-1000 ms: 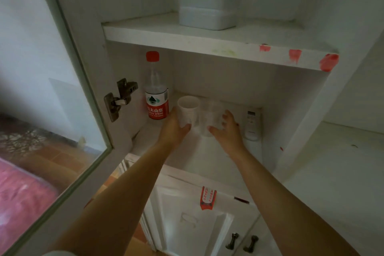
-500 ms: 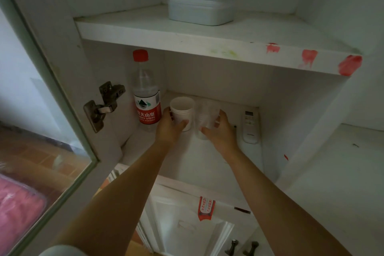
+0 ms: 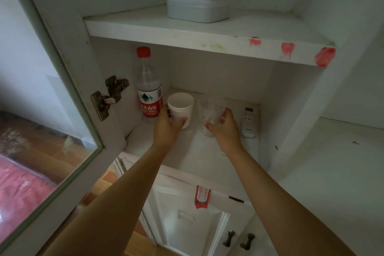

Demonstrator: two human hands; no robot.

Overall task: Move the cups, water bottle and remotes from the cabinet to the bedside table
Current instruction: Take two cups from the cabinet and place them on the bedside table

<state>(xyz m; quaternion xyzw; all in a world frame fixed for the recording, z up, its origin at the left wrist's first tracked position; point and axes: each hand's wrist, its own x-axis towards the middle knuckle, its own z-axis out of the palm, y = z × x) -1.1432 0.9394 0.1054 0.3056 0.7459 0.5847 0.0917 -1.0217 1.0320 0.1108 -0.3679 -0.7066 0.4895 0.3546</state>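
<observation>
Both arms reach into the lower cabinet shelf (image 3: 187, 151). My left hand (image 3: 168, 129) is wrapped around a stack of white paper cups (image 3: 180, 106), rim up. My right hand (image 3: 225, 129) grips a clear plastic cup (image 3: 212, 112) beside them. A water bottle (image 3: 148, 91) with a red cap and red label stands upright at the back left of the shelf, just left of the white cups. A white remote (image 3: 249, 120) lies flat at the right side of the shelf, next to my right hand.
The glass cabinet door (image 3: 52, 110) stands open on the left, hinge (image 3: 110, 95) exposed. A white lidded box (image 3: 198, 2) sits on the upper shelf. Below are closed cabinet doors with dark knobs (image 3: 239, 240). A white counter (image 3: 332, 172) lies to the right.
Both hands have closed more firmly around their cups, and the cups sit slightly off the shelf. The view has shifted a little; bottle and remote have not moved.
</observation>
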